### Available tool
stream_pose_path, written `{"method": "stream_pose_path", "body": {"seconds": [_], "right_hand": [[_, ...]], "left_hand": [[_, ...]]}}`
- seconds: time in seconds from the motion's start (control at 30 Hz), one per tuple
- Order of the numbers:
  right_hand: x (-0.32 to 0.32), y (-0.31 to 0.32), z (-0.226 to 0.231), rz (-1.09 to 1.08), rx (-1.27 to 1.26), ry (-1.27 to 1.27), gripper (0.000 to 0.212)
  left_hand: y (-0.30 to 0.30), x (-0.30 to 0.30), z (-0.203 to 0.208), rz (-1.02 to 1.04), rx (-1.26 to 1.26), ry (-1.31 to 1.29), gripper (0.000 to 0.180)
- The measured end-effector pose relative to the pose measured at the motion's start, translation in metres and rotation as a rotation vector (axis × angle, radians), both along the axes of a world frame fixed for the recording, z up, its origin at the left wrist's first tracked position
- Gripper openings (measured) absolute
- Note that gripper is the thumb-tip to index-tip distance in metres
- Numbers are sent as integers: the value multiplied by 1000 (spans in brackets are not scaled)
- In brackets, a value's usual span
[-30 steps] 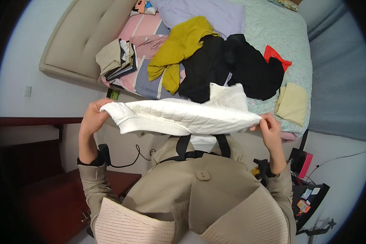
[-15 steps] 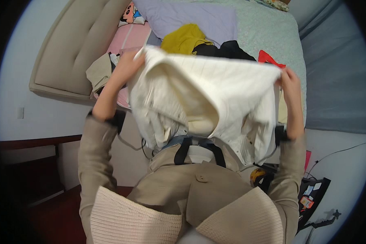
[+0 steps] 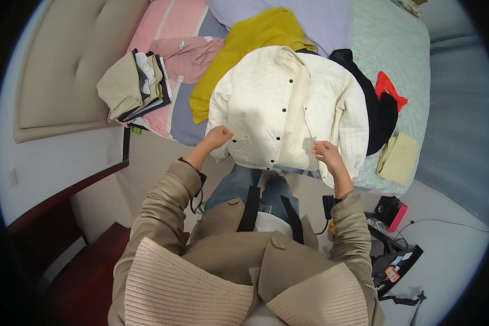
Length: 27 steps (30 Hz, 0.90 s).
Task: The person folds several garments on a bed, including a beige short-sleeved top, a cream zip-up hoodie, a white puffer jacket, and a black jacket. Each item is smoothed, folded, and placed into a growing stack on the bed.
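A cream-white jacket [image 3: 255, 103] with dark snap buttons lies spread on the bed, its front facing up and partly open. My left hand [image 3: 219, 137] is over the jacket's lower left part, beside a pocket, with fingers curled together and nothing seen in them. Close to the jacket's right front edge, my right hand [image 3: 327, 154] has its fingers bent and slightly apart, with no cloth visibly gripped. Under the jacket and out past its left side spreads a mustard-yellow garment [image 3: 244, 41]. Black clothing [image 3: 383, 117] shows along the right side.
A stack of folded clothes [image 3: 122, 89] sits at the bed's left, near the padded headboard [image 3: 60, 70]. Pink cloth [image 3: 187, 57] lies beside it. On the right are a red item [image 3: 388, 89] and a folded pale-yellow cloth [image 3: 399, 157]. A black rack [image 3: 399, 266] stands lower right.
The white jacket, held up by both hands before, now lies flat on the bed with its front up. Both hands have let go, come lower and moved closer together.
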State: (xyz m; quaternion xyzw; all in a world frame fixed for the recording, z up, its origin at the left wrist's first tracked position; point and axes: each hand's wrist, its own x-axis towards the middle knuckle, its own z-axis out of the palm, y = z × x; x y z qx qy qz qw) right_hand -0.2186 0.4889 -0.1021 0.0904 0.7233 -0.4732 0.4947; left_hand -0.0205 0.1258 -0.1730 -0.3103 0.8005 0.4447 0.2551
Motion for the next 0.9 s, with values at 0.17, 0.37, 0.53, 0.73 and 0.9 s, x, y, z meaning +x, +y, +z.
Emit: {"method": "stream_pose_path", "body": {"seconds": [0.17, 0.37, 0.53, 0.73, 0.9], "right_hand": [[-21, -42, -29, 100, 43, 30, 29], [-40, -82, -92, 158, 199, 326, 27], [-20, -57, -113, 410, 663, 712, 43], [-6, -13, -131, 473, 797, 748, 36], [-12, 20, -140, 332, 637, 862, 30]], "left_hand": [[-12, 20, -54, 140, 68, -104, 39], [-47, -5, -59, 355, 21, -83, 32], [-43, -108, -19, 243, 144, 146, 26], [17, -264, -3, 182, 517, 178, 31], [65, -358, -35, 308, 528, 11, 31]]}}
